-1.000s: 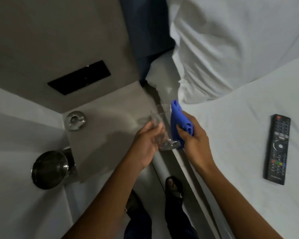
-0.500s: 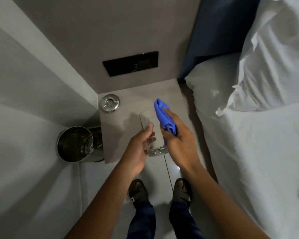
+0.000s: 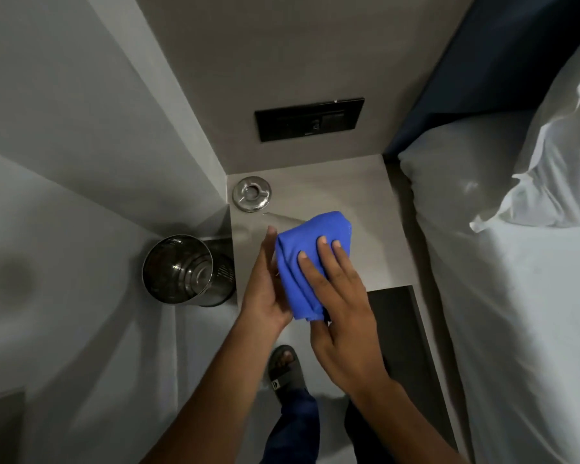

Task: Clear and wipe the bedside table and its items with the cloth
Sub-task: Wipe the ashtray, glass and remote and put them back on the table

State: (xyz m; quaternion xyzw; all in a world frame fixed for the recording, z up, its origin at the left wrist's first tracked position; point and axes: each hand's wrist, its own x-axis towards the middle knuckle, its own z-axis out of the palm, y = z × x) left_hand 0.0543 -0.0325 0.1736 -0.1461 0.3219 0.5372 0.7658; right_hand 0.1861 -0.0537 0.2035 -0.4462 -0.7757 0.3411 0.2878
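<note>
The grey bedside table (image 3: 365,202) stands in the corner between wall and bed. Above its front half, my left hand (image 3: 265,289) holds a clear drinking glass (image 3: 281,218), of which only a faint rim shows at the upper left. A folded blue cloth (image 3: 305,262) is wrapped over the rest of the glass. My right hand (image 3: 342,306) lies on top of the cloth, fingers spread and pressing it against the glass. A round metal ashtray (image 3: 251,194) sits at the table's back left corner.
A shiny metal bin (image 3: 184,269) stands on the floor just left of the table. The white bed (image 3: 516,296) and a pillow (image 3: 566,162) fill the right side. A black switch panel (image 3: 310,119) is on the wall behind. My sandalled foot (image 3: 283,366) is below the hands.
The view has swung from the bed to the table. The cloth, earlier held beside the glass, now covers it, with my right hand flat on top.
</note>
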